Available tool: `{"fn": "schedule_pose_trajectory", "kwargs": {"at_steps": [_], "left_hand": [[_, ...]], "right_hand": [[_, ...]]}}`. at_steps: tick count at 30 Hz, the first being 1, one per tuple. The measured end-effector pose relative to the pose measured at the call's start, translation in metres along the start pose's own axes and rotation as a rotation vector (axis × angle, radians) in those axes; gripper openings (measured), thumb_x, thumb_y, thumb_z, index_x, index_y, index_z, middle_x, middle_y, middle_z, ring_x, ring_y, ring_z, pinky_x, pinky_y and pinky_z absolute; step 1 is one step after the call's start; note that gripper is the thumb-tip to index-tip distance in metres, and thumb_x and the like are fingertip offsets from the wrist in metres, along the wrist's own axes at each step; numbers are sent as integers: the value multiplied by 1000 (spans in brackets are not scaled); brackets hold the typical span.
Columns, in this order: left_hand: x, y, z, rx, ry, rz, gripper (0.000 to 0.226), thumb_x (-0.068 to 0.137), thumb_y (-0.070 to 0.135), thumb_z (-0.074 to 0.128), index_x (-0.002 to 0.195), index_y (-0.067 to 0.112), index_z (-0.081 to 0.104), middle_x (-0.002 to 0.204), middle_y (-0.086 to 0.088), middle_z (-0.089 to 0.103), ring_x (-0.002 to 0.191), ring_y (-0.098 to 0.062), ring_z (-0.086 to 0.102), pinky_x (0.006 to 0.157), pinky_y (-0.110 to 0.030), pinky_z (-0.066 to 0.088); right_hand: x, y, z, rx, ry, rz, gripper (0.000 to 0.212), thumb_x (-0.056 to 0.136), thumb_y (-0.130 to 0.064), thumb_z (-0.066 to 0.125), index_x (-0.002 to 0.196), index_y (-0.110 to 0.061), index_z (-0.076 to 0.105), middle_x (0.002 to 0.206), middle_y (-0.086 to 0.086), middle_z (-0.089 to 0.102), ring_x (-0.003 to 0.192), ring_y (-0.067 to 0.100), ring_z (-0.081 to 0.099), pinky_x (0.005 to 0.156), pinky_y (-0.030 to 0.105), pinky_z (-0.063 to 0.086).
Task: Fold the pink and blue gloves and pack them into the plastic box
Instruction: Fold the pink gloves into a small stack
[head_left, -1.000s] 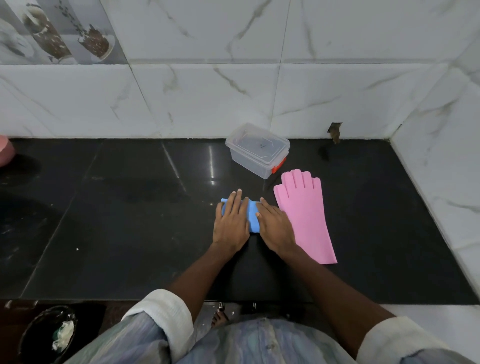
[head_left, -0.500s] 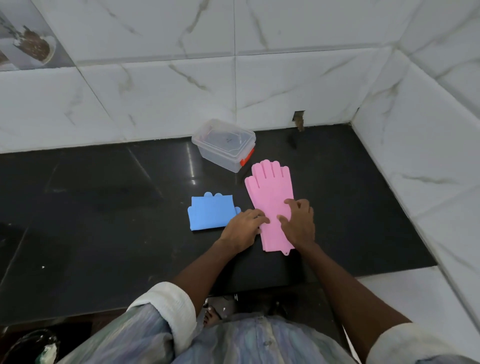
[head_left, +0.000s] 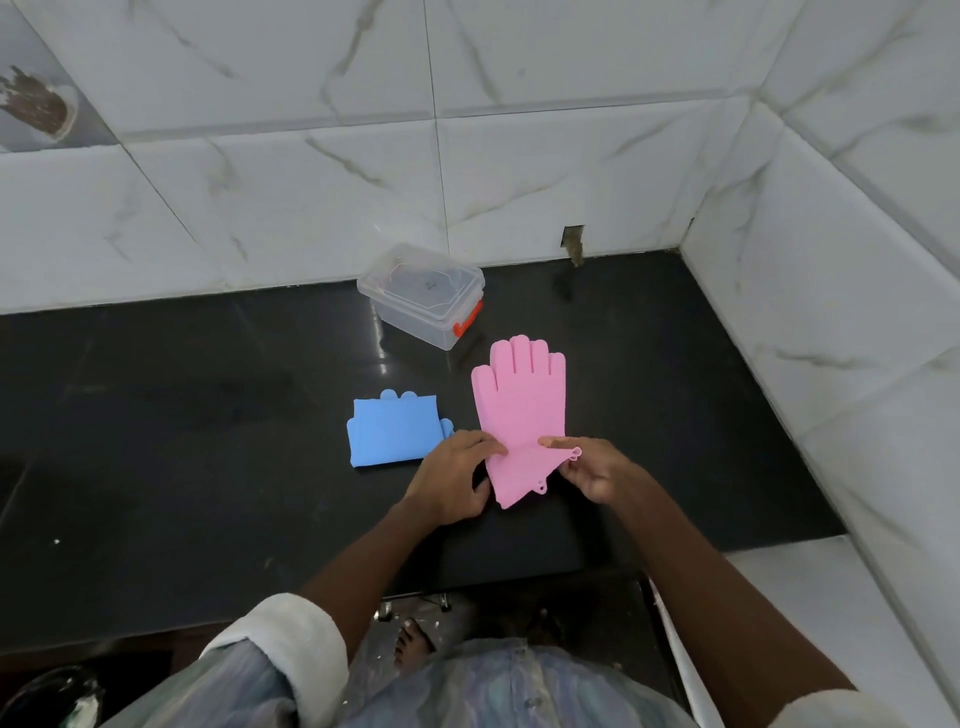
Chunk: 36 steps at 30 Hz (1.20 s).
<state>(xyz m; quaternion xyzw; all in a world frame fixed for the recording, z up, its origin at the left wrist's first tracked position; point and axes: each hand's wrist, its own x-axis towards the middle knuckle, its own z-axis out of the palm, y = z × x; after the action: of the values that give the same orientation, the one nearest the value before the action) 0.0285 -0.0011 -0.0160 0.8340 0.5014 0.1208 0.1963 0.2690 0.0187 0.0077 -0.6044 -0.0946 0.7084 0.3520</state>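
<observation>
On the glossy black desk (head_left: 156, 467) cornered by white marbled wall tiles (head_left: 571, 182), both the left hand (head_left: 451, 480) and right hand (head_left: 592, 467) pinch the pink glove (head_left: 519, 410)'s cuff, the folded blue glove (head_left: 392, 434) just beside it, the lidded plastic box (head_left: 423, 293) near the wall.

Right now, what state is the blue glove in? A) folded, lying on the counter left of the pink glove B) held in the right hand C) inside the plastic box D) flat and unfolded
A: the blue glove lies folded on the black counter, left of the pink glove, which both hands hold.

White marble-veined wall tiles (head_left: 545, 171) meet a glossy black counter (head_left: 182, 467)
</observation>
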Motion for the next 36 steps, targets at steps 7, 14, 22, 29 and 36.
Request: {"fn": "schedule_pose_trajectory", "kwargs": {"at_steps": [7,14,22,29,36], "left_hand": [[6,13,7,-199,157,-291,23,98,17,66,116,22,78,108,7,79,100,-13,66,84,-34,57],[31,18,1,-231,45,-554,20,101,15,53,92,10,70,87,-5,72,88,-23,68,80,-43,60],[38,19,4,-248,-43,-630,43,108,45,47,98,10,69,94,-8,72,91,-20,69,86,-37,59],[34,19,5,-219,-53,-660,37,104,49,53,94,15,65,89,-2,68,85,-15,67,79,-32,58],[39,16,-2,-147,-144,-668,44,99,52,56,92,10,70,84,-4,68,88,-20,71,81,-36,61]], "right_hand": [[-2,3,-19,-218,-60,3,26,103,-13,53,113,-1,74,108,19,79,82,23,75,59,28,60],[3,13,-27,-790,40,-399,19,90,-4,55,94,-14,70,81,4,71,67,13,64,57,28,54],[10,5,-11,-1088,246,-477,41,98,-40,64,68,-15,52,69,4,59,63,17,55,62,36,51],[15,3,13,-1154,376,-625,26,98,-33,64,77,-19,58,73,-2,61,67,13,58,58,29,44],[21,3,22,-1196,502,-446,23,89,-32,63,76,-14,61,68,1,57,60,15,56,57,31,46]]}}
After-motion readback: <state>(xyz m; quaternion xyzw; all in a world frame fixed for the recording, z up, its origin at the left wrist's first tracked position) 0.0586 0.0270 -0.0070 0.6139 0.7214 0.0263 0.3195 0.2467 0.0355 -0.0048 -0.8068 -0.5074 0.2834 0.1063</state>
